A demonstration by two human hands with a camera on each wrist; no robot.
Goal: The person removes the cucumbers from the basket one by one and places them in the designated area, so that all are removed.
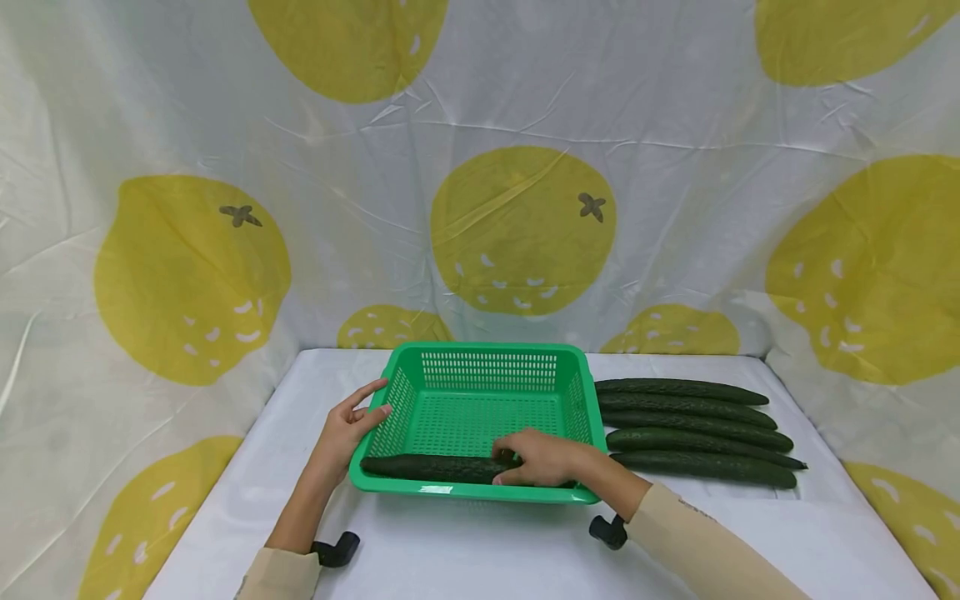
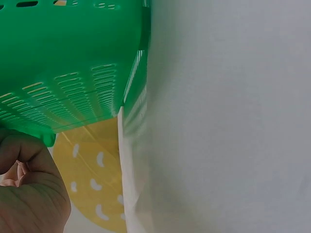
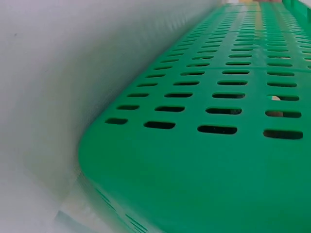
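A green plastic basket (image 1: 480, 493) with slotted walls stands on the table. My left hand (image 1: 347, 433) grips its left rim, the thumb lying over the edge; the left wrist view shows curled fingers on this hand (image 2: 34, 179). Inside the basket, a long dark green cucumber (image 1: 442, 468) lies along the near wall. My right hand (image 1: 542, 458) reaches over the right rim and holds the cucumber near its right end, which the hand partly hides. In the right wrist view the slotted basket wall (image 3: 194, 160) fills most of the picture, and the hand is hidden behind it.
Several more cucumbers (image 1: 697, 442) lie side by side on the white tablecloth (image 1: 480, 550), right of the basket, their left ends close to its wall. A white curtain (image 1: 675, 108) with yellow lemon prints hangs behind the table and along both sides.
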